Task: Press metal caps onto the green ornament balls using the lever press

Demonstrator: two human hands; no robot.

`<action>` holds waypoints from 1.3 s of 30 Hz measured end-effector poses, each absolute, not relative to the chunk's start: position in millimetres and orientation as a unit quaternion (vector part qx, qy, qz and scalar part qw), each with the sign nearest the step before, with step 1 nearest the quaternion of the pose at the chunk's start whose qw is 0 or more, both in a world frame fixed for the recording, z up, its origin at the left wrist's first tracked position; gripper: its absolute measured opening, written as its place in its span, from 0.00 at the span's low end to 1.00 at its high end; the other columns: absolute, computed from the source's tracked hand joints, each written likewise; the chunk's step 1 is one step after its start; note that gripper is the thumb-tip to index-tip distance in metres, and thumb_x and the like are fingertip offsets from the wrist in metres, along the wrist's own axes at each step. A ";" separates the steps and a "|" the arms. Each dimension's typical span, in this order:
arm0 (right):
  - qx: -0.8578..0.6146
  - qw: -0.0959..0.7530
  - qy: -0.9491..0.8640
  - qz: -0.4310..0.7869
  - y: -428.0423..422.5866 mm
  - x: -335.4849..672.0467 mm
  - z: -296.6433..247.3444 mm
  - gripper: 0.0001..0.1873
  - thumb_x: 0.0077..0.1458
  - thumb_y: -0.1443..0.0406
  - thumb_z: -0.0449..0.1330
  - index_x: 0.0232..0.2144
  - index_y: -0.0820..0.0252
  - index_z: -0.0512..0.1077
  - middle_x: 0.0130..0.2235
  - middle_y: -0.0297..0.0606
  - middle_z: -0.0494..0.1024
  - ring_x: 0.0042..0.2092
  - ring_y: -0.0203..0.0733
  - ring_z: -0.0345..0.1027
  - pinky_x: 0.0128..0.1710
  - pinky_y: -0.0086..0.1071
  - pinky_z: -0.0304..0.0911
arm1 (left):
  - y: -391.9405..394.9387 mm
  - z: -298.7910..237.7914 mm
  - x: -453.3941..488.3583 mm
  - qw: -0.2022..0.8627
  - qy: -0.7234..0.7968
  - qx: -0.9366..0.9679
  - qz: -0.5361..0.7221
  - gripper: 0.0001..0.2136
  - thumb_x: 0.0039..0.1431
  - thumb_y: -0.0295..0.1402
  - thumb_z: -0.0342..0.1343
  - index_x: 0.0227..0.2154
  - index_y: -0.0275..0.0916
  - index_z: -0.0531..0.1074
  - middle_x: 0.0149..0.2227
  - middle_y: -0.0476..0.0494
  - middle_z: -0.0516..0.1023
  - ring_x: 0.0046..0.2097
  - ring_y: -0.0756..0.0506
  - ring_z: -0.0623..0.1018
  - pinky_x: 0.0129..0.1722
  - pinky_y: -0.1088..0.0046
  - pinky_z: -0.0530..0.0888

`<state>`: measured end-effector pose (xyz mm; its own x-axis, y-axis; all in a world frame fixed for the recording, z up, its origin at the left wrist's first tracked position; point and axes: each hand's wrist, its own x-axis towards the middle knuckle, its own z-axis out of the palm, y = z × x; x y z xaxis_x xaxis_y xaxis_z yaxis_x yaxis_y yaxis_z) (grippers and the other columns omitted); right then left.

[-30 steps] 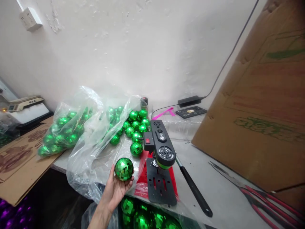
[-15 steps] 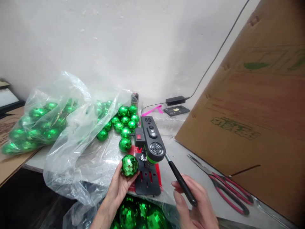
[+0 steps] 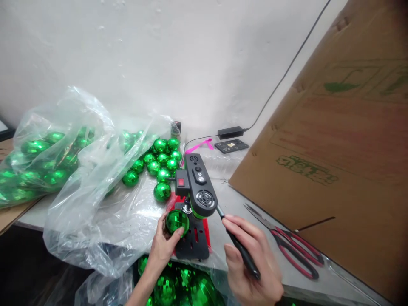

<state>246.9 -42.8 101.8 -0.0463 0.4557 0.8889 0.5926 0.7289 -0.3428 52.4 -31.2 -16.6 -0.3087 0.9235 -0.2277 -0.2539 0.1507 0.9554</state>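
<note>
My left hand [image 3: 162, 248] is closed around a green faceted ball [image 3: 176, 221] and holds it against the underside of the head of a small black press machine [image 3: 198, 191], over its black base plate [image 3: 193, 244]. My right hand [image 3: 251, 263] is wrapped around the black handle [image 3: 239, 250] of the machine's lever, which slopes down to the right. A red switch shows on the machine's left side.
Clear plastic bags [image 3: 79, 170] full of green balls lie to the left, with loose balls [image 3: 161, 163] behind the machine. More green balls [image 3: 181, 289] sit in a bag below the table edge. Red-handled scissors [image 3: 290, 248] lie right, beside a big cardboard sheet [image 3: 334, 140]. A power adapter [image 3: 229, 132] rests by the wall.
My left hand carried the ball from open air to under the machine's head. My right hand came into view and closed on the lever handle. The camera shifted right.
</note>
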 end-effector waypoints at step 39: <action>-0.344 0.649 -0.679 0.010 -33.6 230.6 90.0 0.21 0.77 0.69 0.52 0.27 0.56 0.66 0.28 0.31 0.73 0.26 0.33 0.69 0.26 0.28 0.62 | -21.5 -59.5 80.3 0.341 0.562 0.597 0.460 0.40 0.42 0.32 0.76 0.62 0.41 0.75 0.61 0.34 0.82 0.63 0.28 0.81 0.67 0.40 0.76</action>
